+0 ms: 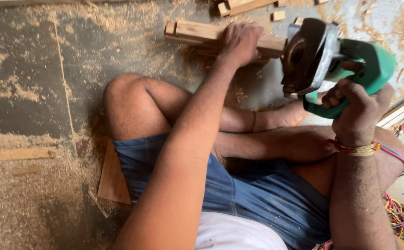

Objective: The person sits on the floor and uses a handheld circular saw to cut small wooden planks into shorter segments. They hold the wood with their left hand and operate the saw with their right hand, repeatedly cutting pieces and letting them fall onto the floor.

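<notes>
A bundle of wooden battens (220, 37) is pinned to the floor by the left hand (241, 44), which is clenched over its right part; both ends are left showing. The long axis of the battens runs nearly left to right, tilted slightly downward to the right, with the squared ends pointing left. Just right of the battens a green power cutter (341, 65) is held off the floor in the right hand (357, 109), whose fingers are wrapped around the green handle. The cutter's dark blade guard faces the battens' right end and stands just beside it; whether the two touch cannot be told.

Left of the battens a wide stretch of floor (26, 92) is left open. Beyond the battens, at the upper edge of the view, small wood offcuts (239, 7) are scattered close by. Below the battens the room is taken up by the person's folded legs in blue shorts (239, 194). Right of the cutter a pale plank (403, 109) is seen at the edge of the view, and red wires (403, 222) are bunched low on the right.

The floor is grey concrete, heavily dusted with sawdust. A thin flat strip of wood (19, 153) is seen lying well to the lower left of the battens, and a brown board (114, 183) is tucked under the thigh.
</notes>
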